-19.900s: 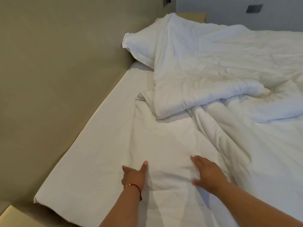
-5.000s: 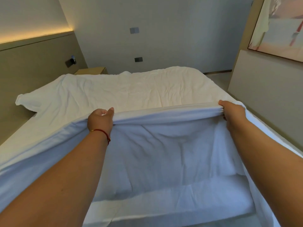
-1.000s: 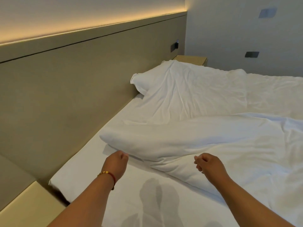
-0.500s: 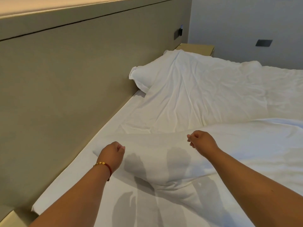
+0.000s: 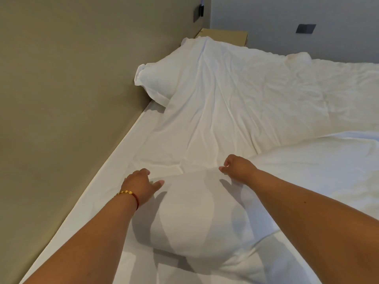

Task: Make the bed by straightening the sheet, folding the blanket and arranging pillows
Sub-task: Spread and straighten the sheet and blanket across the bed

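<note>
A white blanket point(image 5: 205, 212) lies across the bed, with a puffy folded end right under my arms. My left hand point(image 5: 140, 186) grips that fold's near-left corner, fingers curled over the edge and thumb lying on top. My right hand point(image 5: 239, 167) pinches the same edge a little farther right. Past the fold the blanket spreads crumpled to the far side and covers most of a white pillow point(image 5: 153, 80) by the headboard. The white sheet point(image 5: 110, 181) shows as a bare strip along the left.
An olive headboard panel point(image 5: 71, 99) runs along the bed's left side, with a dark socket point(image 5: 200, 11) on it. A wooden nightstand point(image 5: 224, 35) stands in the far corner. On the grey wall sits a dark switch plate point(image 5: 305, 28).
Both hands have moved forward with the blanket's folded edge, toward the pillow. The fold now sits higher up the bed, and my view has tilted down.
</note>
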